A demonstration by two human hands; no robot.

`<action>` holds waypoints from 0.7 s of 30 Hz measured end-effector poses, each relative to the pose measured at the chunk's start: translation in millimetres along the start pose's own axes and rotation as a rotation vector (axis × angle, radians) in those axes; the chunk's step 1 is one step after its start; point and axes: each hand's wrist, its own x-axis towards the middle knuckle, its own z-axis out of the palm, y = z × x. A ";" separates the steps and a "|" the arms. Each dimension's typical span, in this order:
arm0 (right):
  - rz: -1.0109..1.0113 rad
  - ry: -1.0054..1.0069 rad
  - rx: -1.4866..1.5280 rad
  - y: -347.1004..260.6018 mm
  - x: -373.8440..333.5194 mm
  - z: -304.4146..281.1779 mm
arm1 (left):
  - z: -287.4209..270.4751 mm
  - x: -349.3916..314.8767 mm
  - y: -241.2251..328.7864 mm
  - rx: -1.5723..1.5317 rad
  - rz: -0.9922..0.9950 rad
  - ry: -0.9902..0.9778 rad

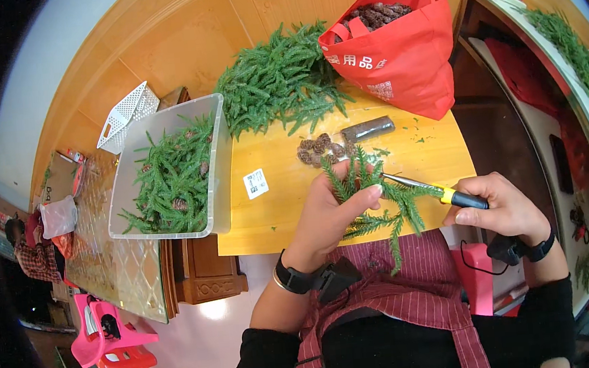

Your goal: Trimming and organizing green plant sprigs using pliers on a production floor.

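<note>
Near the front edge of the yellow table [276, 216], my left hand [331, 215] is closed around a green pine sprig [407, 206], thumb pressed on its stems. My right hand [500, 209] grips the yellow-and-black handle of a screwdriver-like tool [465, 198]. Its thin metal shaft points left into the sprig, close to my left fingertips; the very tip is hidden among the needles. Just beyond my left hand lie several small brown pine cones [316, 151], beside a dark cylinder in clear wrap [368, 129]. A white label [256, 184] sits flat to their left.
At left stands a clear plastic bin [221, 155] holding green sprigs with cones. Behind are piled pine branches [273, 82] and a red bag [402, 58] of pine cones. A white basket [127, 117] and pink chair [88, 332] are further left; a person [37, 259] is at far left.
</note>
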 end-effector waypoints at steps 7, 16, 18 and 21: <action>-0.098 0.072 -0.367 -12.6 -0.1 -2.1 | 4.7 -2.4 1.9 0.132 0.108 0.106; -0.277 0.125 -0.352 0.7 3.8 -6.5 | -0.4 -4.2 3.2 -0.104 0.009 -0.026; -0.311 0.103 -0.308 4.6 6.1 -6.1 | 1.0 -4.9 5.0 -0.133 -0.039 -0.062; -0.386 0.082 -0.255 8.8 10.4 -4.6 | 1.1 -5.6 6.9 -0.170 -0.109 -0.133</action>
